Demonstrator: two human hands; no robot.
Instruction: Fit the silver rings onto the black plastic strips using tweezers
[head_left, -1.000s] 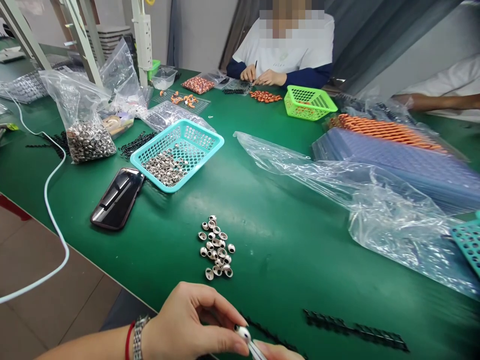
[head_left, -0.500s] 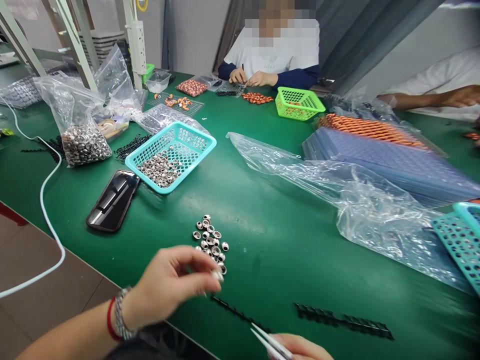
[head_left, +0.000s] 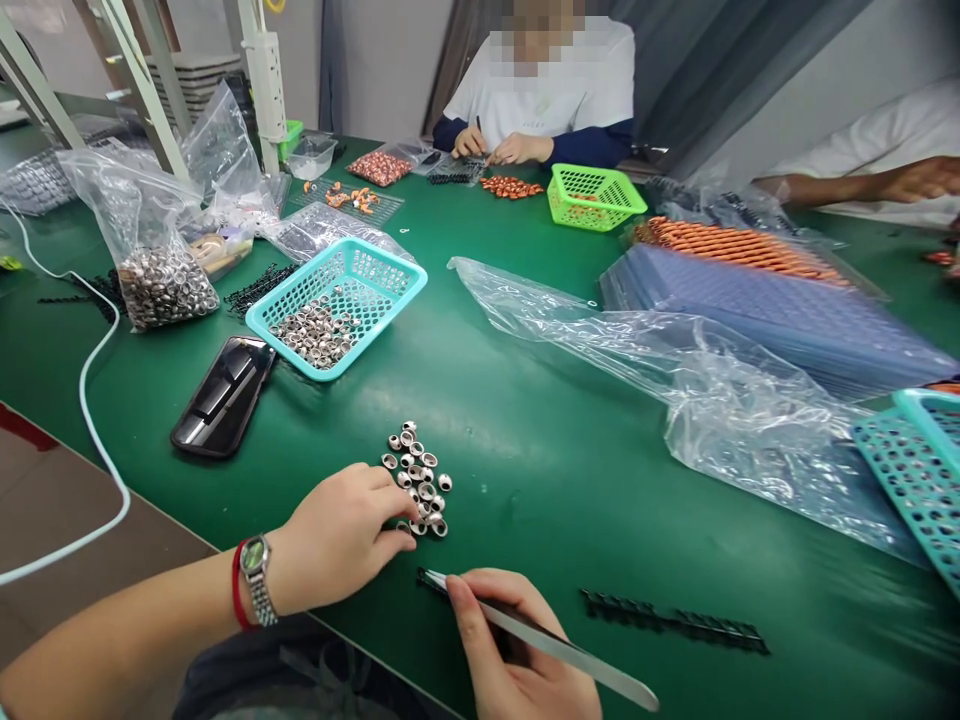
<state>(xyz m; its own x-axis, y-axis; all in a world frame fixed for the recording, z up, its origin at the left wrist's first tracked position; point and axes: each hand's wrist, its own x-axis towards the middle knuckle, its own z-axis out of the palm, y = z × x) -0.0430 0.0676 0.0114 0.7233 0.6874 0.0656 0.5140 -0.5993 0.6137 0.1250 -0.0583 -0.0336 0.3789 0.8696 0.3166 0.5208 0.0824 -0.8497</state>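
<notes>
My left hand (head_left: 341, 535) is at the near left edge of a small pile of silver metal rings (head_left: 427, 491). Its thumb and forefinger are slightly apart, with a ring showing between their tips and no clear grip on it. In my right hand (head_left: 517, 645) are metal tweezers (head_left: 570, 655), pointing left. The tweezer tips touch the end of a thin black plastic strip (head_left: 421, 578), which is mostly hidden behind my right hand. Another black toothed strip (head_left: 675, 622) lies to the right.
A turquoise basket (head_left: 386, 330) of rings, a phone (head_left: 223, 398) and a bag of rings (head_left: 166, 285) stand at left. Clear plastic film (head_left: 750, 430) and stacked trays (head_left: 750, 320) lie right. Across the table a person (head_left: 540, 110) works beside a green basket (head_left: 596, 197).
My left hand has gone from pinching a small pale piece to the pile's edge, fingers parted. My right hand with the tweezers has moved up and left, onto the black strip's end.
</notes>
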